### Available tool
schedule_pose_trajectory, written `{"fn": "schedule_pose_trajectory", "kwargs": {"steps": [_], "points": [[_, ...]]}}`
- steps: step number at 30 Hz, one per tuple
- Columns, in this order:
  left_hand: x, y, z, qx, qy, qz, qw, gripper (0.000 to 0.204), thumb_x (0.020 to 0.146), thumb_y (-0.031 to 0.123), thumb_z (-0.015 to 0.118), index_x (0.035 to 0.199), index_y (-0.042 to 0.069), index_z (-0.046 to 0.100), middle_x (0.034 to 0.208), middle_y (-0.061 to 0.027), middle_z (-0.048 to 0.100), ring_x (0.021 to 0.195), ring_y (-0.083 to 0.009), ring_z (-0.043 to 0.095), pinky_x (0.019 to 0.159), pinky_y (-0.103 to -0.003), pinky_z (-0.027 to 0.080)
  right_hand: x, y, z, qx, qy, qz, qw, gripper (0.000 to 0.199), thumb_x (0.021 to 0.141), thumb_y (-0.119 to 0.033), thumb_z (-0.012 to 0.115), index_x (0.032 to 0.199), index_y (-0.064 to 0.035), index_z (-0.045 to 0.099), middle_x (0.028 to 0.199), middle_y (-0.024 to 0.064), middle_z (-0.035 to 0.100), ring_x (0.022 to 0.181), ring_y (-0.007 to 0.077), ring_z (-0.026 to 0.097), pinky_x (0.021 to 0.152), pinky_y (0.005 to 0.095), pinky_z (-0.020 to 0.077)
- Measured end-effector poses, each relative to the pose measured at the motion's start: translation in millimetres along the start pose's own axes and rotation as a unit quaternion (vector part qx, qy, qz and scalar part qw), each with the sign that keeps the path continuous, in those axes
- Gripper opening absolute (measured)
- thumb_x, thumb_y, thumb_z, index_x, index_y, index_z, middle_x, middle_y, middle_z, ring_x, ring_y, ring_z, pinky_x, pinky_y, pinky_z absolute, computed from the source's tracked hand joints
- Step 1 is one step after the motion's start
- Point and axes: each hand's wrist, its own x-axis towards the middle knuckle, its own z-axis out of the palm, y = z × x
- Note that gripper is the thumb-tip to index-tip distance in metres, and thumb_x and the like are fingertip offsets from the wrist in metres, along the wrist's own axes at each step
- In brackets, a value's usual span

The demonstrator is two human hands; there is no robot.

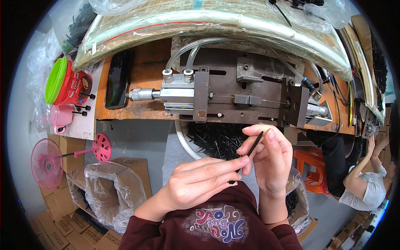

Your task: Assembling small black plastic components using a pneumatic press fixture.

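A thin black rod-like piece (255,143) slants between my two hands, in front of my chest. My left hand (200,181) pinches its lower part between closed fingers. My right hand (273,156) is curled round the upper part, with thumb and fingertips at the rod. Below my left fingers a small black end (232,182) sticks out; whether it belongs to the same piece I cannot tell. Just beyond my hands, a white-rimmed basket (183,139) holds many black pieces (212,139). Above it on the bench sits a metal fixture (246,100) with a thin rod across its middle.
Clear tubes (200,41) run from the fixture's cylinder. A phone (118,79) and a red bucket (73,85) are at the left. Below stand a pink fan (47,163) and a plastic-lined box (110,187). Right are an orange stool (310,171) and another person (362,187).
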Motion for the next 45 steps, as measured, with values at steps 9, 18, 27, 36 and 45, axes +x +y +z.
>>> {"fn": "schedule_pose_trajectory", "kwargs": {"steps": [9, 18, 27, 36, 45], "points": [[-2, -1, 0, 0.01, 0.015, 0.01, 1.0, 0.028, 0.064, -0.003, 0.081, 0.092, -0.003, 0.075, 0.113, -0.0175, 0.071, 0.085, -0.0259, 0.073, 0.07, -0.033, 0.06, -1, 4, -4, 0.014, -0.021, 0.004, 1.0, 0.011, 0.098, -0.004, 0.059, 0.102, 0.0055, 0.063, 0.087, 0.0175, 0.07, 0.055, 0.0149, 0.064, 0.053, 0.024, 0.0521], [-11, -17, 2, -0.099, 0.024, -0.032, 0.994, 0.029, 0.066, -0.002, 0.083, 0.094, -0.002, 0.075, 0.113, -0.0181, 0.071, 0.087, -0.0242, 0.073, 0.074, -0.031, 0.061, -3, 7, -10, 0.056, -0.056, 0.059, 0.995, 0.008, 0.09, 0.005, 0.065, 0.098, 0.0029, 0.064, 0.099, 0.0158, 0.07, 0.063, 0.0128, 0.065, 0.058, 0.025, 0.0548], [-7, -9, 8, -0.005, 0.048, -0.012, 0.999, 0.032, 0.067, 0.0, 0.085, 0.097, 0.0, 0.076, 0.112, -0.0154, 0.068, 0.092, -0.022, 0.071, 0.075, -0.031, 0.063, -2, 8, -13, 0.025, -0.024, 0.013, 0.999, 0.009, 0.091, 0.004, 0.065, 0.1, 0.0033, 0.066, 0.092, 0.0154, 0.07, 0.06, 0.0105, 0.062, 0.058, 0.0226, 0.0509], [-9, -11, 6, -0.096, 0.029, -0.042, 0.994, 0.027, 0.068, 0.002, 0.085, 0.093, -0.003, 0.075, 0.115, -0.0206, 0.07, 0.088, -0.0255, 0.074, 0.076, -0.033, 0.063, 8, -4, -11, -0.013, -0.049, 0.03, 0.998, 0.023, 0.1, -0.01, 0.056, 0.112, 0.0072, 0.067, 0.085, 0.0158, 0.07, 0.056, 0.0107, 0.06, 0.055, 0.0225, 0.0485], [-11, -12, 5, -0.218, 0.035, -0.067, 0.973, 0.024, 0.072, 0.002, 0.082, 0.095, -0.003, 0.075, 0.118, -0.0204, 0.069, 0.089, -0.0246, 0.074, 0.079, -0.032, 0.061, 7, -6, -9, 0.053, -0.077, 0.027, 0.995, 0.019, 0.097, -0.005, 0.06, 0.106, 0.0093, 0.068, 0.088, 0.0159, 0.07, 0.056, 0.0105, 0.06, 0.052, 0.0212, 0.0473]]}}
